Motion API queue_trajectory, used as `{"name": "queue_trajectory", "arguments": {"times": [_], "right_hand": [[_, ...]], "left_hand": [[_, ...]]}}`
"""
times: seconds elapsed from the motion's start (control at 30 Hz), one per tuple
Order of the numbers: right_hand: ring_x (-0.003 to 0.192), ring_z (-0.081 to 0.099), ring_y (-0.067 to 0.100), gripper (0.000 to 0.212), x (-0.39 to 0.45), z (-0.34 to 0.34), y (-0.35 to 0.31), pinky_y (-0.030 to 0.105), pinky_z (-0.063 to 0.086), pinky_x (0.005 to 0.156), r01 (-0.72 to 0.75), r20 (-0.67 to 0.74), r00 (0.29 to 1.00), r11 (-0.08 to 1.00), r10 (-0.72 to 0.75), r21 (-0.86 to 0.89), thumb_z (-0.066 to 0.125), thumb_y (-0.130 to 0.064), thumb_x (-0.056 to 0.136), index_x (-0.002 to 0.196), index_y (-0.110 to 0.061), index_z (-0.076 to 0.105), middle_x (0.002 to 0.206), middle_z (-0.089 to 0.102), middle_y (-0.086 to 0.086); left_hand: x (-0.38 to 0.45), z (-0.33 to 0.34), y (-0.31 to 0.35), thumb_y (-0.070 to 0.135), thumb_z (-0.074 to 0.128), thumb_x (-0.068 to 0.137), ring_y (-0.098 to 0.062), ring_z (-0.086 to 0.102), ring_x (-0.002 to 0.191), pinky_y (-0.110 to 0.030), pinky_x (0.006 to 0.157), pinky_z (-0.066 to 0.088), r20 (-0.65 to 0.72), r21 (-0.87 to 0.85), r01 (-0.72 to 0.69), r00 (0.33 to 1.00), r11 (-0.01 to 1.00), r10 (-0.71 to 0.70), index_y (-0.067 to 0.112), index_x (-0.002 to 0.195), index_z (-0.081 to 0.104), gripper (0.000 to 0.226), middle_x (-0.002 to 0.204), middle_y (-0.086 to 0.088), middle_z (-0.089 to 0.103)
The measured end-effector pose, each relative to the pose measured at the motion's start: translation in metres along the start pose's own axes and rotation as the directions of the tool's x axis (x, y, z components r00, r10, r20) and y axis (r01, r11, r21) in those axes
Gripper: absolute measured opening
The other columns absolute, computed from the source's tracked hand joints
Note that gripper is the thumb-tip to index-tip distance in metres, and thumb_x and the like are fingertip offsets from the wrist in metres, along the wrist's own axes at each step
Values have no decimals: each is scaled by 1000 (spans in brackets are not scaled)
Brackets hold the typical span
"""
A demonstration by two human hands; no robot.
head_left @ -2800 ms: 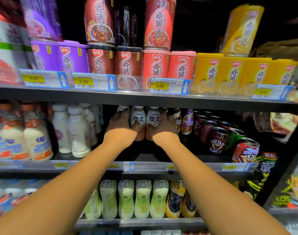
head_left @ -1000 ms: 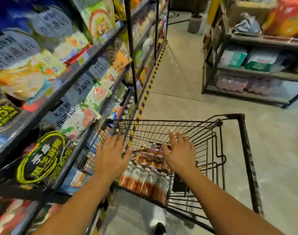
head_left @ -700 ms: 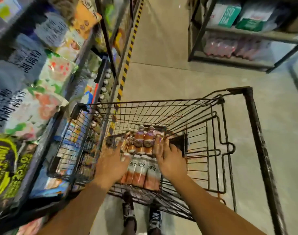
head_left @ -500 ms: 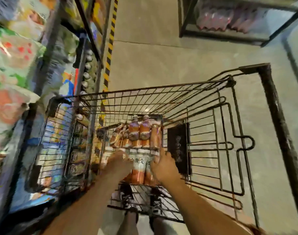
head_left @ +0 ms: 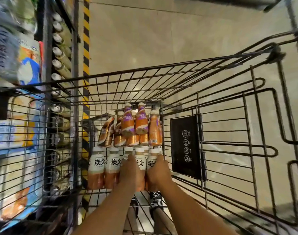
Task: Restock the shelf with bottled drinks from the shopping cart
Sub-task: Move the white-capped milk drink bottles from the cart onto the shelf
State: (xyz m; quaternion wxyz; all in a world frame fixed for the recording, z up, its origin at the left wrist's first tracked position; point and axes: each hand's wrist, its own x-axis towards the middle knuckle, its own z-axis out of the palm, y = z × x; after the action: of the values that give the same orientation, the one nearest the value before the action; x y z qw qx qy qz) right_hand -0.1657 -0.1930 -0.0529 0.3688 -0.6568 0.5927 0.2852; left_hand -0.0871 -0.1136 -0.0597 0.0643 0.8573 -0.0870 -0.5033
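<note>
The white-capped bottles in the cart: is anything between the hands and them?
Nothing visible. The left hand and the right hand already lie on the white-capped bottles in the cart, nearest row, right end.

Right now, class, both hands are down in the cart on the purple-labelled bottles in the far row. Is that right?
Not quite. In the head view the left hand and right hand are in the cart, but on the white-labelled bottles in the near row. The purple-labelled bottles lie untouched in the far row.
</note>
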Motion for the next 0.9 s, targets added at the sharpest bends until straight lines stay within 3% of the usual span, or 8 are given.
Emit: {"name": "queue_trajectory", "arguments": {"times": [0.13, 0.4, 0.5, 0.6, 0.67, 0.73, 0.8, 0.9], "right_hand": [[103, 61, 29, 63, 4, 11, 4, 40, 55, 85, -46, -1, 999, 999, 46, 12, 66, -24, 85, 138, -28, 32, 126, 47, 8], [81, 66, 12, 56, 6, 7, 9, 38, 62, 72, 83, -56, 995, 992, -78, 97, 75, -37, 69, 114, -42, 42, 100, 64, -7], [83, 66, 8, 58, -7, -5, 1, 37, 61, 73, 184, -78, 982, 974, -174, 129, 78, -34, 67, 113, -43, 45, 100, 65, -11], [85, 69, 6, 62, -34, -30, -15, 39, 63, 74, 308, -93, 951, 931, -294, 199, 80, -31, 69, 119, -46, 47, 100, 69, -10], [95, 69, 3, 69, -55, -50, -28, 37, 62, 83, 410, -109, 912, 876, -395, 254, 83, -40, 69, 129, -46, 48, 108, 72, -12], [108, 67, 5, 87, -76, -71, -43, 36, 59, 92, 509, -138, 861, 818, -490, 267, 80, -54, 65, 143, -46, 42, 125, 69, -12], [108, 68, 8, 89, -95, -90, -55, 38, 59, 91, 557, -149, 830, 790, -537, 257, 81, -48, 62, 142, -43, 42, 124, 69, -11], [92, 71, 9, 71, -123, -118, -69, 27, 59, 75, 623, -174, 782, 748, -599, 227, 88, -22, 64, 123, -37, 51, 102, 72, -9]], "left_hand": [[-2, 3, 0, 39, 86, 74, -28, 65, 102, -36, 79, 59, -50, 24, -24, 998, 999, 25, 19, 144, 31, 92, 122, -14, 59], [-3, -12, 3, 48, 88, 54, -19, 66, 83, -33, 67, 61, -108, -114, -17, 994, 993, 5, 18, 108, 59, 68, 100, -2, 63], [-22, -30, 3, 38, 92, 62, -13, 56, 78, -25, 61, 50, -139, -219, -38, 990, 975, 7, 17, 106, 54, 62, 94, 3, 54], [-46, -51, 0, 30, 83, 74, -12, 49, 82, -22, 63, 39, -196, -284, -51, 981, 957, -6, 17, 121, 52, 58, 108, -2, 49], [-64, -68, -5, 27, 82, 74, -8, 51, 80, -19, 57, 39, -248, -358, -108, 969, 927, 17, 21, 120, 51, 56, 113, -1, 49], [-87, -88, -9, 35, 81, 71, -13, 59, 85, -27, 64, 52, -312, -398, -159, 950, 903, 30, 27, 123, 49, 62, 111, 2, 54], [-113, -106, -11, 33, 83, 70, -16, 64, 82, -35, 66, 57, -381, -422, -204, 924, 883, 32, 27, 119, 48, 61, 99, 3, 60], [-157, -136, -12, 34, 83, 73, -13, 62, 73, -28, 52, 48, -495, -437, -233, 869, 869, -16, 29, 111, 47, 53, 89, 5, 62]]}}
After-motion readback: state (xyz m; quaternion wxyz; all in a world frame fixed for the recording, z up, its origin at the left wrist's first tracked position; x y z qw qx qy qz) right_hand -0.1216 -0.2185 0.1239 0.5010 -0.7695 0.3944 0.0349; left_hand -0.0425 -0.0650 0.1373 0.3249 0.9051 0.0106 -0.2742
